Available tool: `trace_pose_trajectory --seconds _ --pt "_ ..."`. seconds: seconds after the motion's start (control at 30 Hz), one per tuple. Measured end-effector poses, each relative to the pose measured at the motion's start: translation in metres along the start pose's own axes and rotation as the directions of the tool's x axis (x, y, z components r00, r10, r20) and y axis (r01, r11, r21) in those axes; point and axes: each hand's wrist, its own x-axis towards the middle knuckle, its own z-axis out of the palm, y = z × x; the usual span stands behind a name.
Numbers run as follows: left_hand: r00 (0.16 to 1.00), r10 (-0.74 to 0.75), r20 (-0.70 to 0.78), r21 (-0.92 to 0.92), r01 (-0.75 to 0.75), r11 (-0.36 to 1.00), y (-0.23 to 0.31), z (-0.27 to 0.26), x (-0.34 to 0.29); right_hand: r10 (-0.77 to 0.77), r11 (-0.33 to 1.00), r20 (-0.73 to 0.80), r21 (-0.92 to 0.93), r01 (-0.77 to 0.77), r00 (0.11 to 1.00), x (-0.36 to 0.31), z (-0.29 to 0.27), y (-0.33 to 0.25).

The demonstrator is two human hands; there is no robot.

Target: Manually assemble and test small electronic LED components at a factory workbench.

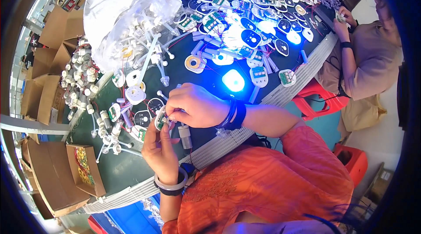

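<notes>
My left hand (161,148), near the table's front edge, pinches a small white rounded plate with a green circuit board (159,121) between thumb and fingers. Over it, my right hand (195,107) reaches in from the right with its fingertips closed against the same piece. What those fingertips grip is hidden. Just below my right hand a silver cylindrical motor with a white end (185,137) lies on the dark green tabletop (118,175). Beyond my left hand lie more white plates (139,133) with green boards, and a black-faced plate (142,118).
A white plastic bag (127,6) spills clear plastic stems. Motors (81,76) are heaped at the left, beside cardboard boxes (57,172). A lit blue-white lamp plate (233,80) glows before a large pile of plates. A co-worker (364,54) sits at the right near red stools (318,102).
</notes>
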Motion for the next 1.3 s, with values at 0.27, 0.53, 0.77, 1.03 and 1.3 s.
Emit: trace_pose_trajectory --seconds 0.27,0.53,0.77,1.03,1.3 --pt "0.997 -0.066 0.044 -0.159 0.072 0.985 -0.003 -0.001 0.003 -0.029 0.997 -0.037 -0.066 0.027 0.999 -0.002 0.002 -0.002" --pt "0.996 -0.083 0.032 -0.187 0.087 0.979 -0.001 0.002 0.004 0.001 0.998 -0.024 -0.067 -0.003 1.000 -0.003 0.004 -0.006" --pt "0.999 -0.031 -0.045 -0.152 0.024 0.988 0.004 0.003 -0.006 0.025 0.990 -0.017 0.136 -0.023 1.000 -0.003 0.003 -0.010" --pt "0.994 -0.101 0.053 -0.077 0.104 0.992 0.004 -0.010 0.000 -0.021 0.998 0.084 0.068 0.015 0.996 -0.004 0.000 -0.004" --pt "0.991 0.091 0.098 -0.045 -0.087 0.995 0.008 -0.032 0.018 -0.031 0.974 0.072 0.225 0.014 0.997 0.003 -0.010 -0.011"
